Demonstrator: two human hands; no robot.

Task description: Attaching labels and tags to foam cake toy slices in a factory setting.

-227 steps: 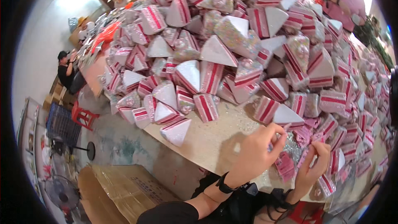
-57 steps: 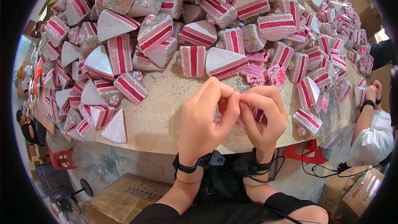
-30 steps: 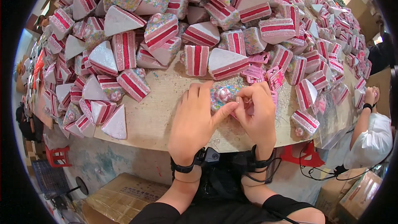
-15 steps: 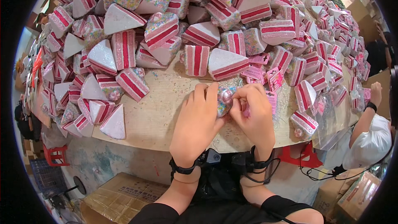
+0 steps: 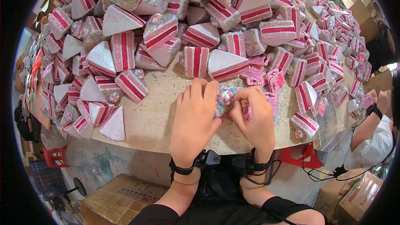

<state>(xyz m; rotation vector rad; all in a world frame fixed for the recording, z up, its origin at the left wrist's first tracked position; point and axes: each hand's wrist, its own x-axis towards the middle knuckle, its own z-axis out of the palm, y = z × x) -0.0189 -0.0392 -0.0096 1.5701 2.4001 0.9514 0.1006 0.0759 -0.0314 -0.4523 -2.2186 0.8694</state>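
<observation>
Between my hands, at the near middle of the table, is a cake-slice ornament (image 5: 223, 98) with pastel sprinkles and a pink-and-white swirl candy on it. My left hand (image 5: 193, 121) grips it from the left, with the back of the hand covering much of it. At its right side, my right hand (image 5: 254, 116) pinches thumb against fingers beside the candy, on a small pink tag (image 5: 248, 112) that is mostly hidden. Pink hang tags (image 5: 258, 73) and thin silvery strings (image 5: 284, 116) lie just beyond and to the right of my right hand.
A big heap of glittery cake-slice ornaments (image 5: 125, 50) covers the far and side parts of the wooden table (image 5: 150, 121). One slice (image 5: 305, 125) lies near the front edge. A clear plastic bag (image 5: 331, 135), a red stool (image 5: 302, 156) and a co-worker's arm (image 5: 368, 125) are at the right.
The cake slice has turned slightly, showing more of its sprinkled side. Both hands stay around it with little movement. The co-worker's hands at the right have shifted.
</observation>
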